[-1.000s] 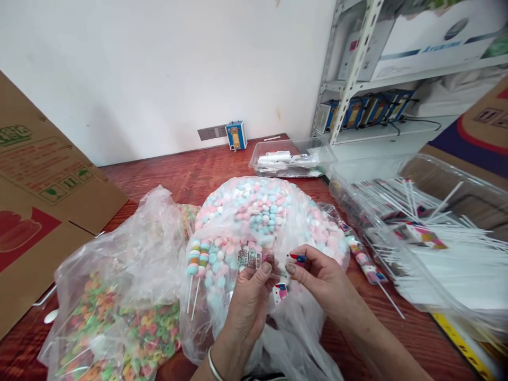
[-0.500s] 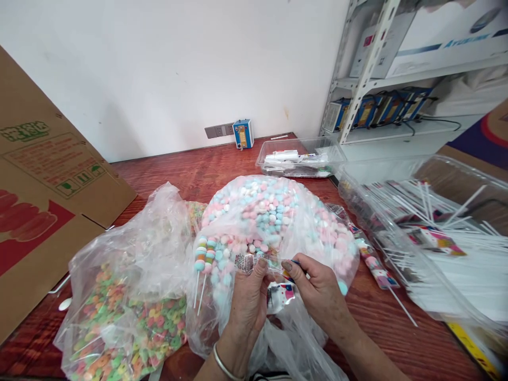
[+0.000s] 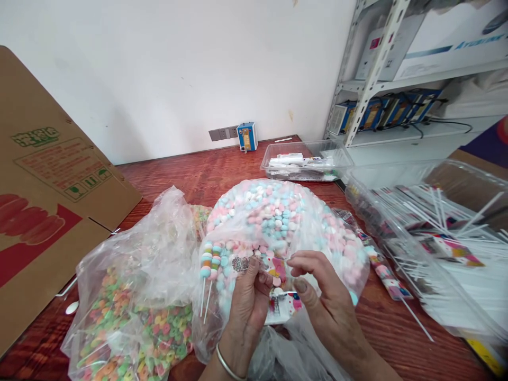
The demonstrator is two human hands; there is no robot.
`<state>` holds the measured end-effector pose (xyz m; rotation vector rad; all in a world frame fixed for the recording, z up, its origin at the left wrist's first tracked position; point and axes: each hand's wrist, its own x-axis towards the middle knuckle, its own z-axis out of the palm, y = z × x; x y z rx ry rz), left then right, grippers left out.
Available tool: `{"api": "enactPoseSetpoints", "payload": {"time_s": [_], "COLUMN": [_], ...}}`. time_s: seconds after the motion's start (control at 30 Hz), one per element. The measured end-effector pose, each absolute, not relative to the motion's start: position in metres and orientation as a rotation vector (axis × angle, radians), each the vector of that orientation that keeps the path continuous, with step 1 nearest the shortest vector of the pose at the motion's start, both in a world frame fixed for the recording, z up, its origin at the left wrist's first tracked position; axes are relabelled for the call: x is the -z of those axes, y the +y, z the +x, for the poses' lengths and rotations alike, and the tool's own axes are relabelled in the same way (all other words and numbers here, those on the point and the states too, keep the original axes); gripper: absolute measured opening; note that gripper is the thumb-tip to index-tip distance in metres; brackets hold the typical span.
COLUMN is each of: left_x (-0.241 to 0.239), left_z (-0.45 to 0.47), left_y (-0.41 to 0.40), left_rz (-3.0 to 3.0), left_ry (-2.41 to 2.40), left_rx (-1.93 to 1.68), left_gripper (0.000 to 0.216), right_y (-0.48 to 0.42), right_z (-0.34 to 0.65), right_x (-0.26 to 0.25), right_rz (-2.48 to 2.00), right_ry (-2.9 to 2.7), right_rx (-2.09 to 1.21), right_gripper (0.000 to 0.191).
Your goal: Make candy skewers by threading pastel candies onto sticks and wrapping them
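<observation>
At the near edge of the pastel candy bag (image 3: 278,211), the left hand (image 3: 248,301) and the right hand (image 3: 325,301) met over a small printed wrapper (image 3: 282,308). The left hand's fingers were curled in, and its thumb and fingertips pinched the wrapper's upper left part. The right hand's thumb lay against the wrapper's right edge, with the forefinger arched above it. Whether that hand was truly pinching the film could not be told. The wrapper itself hung just in front of the pastel candy bag, touching its plastic.

Two candy skewers (image 3: 208,264) leaned on the bag's left front, sticks pointing down. A bag of ring candies (image 3: 130,317) slumped just left of the pastel candy bag, with a cardboard box (image 3: 51,201) farther left. To the bag's right lay a wrapped lollipop (image 3: 387,275), and beyond it a clear tray of white sticks (image 3: 436,233). Behind the bag sat a small clear container (image 3: 305,159) on the wooden table (image 3: 190,174).
</observation>
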<state>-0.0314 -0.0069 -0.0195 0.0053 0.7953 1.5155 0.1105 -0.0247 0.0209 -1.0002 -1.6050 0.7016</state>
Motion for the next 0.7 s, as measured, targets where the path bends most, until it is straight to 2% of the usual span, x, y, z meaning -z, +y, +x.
{"api": "enactPoseSetpoints", "payload": {"time_s": [0.17, 0.33, 0.47, 0.57, 0.7], "left_x": [0.016, 0.019, 0.019, 0.021, 0.024], "left_z": [-0.028, -0.030, -0.034, -0.037, -0.040], "left_y": [-0.008, -0.007, -0.004, 0.000, 0.003], "left_rz": [0.110, 0.323, 0.249, 0.154, 0.052], "left_ry": [0.830, 0.819, 0.839, 0.836, 0.823], "left_rx": [-1.536, -1.423, -1.440, -1.451, -1.400], "left_gripper": [0.030, 0.025, 0.028, 0.031, 0.028], "right_y": [-0.022, -0.015, -0.010, -0.009, -0.006], "right_z": [0.096, 0.089, 0.088, 0.088, 0.089], "right_x": [-0.011, -0.001, 0.000, -0.001, 0.000], "right_rz": [-1.063, -1.106, -1.088, -1.088, -1.103], "right_ry": [-1.679, -1.502, -1.371, -1.474, -1.720], "right_rx": [-0.841, -1.093, -1.310, -1.231, -0.928], "right_gripper": [0.015, 0.029, 0.034, 0.031, 0.021]}}
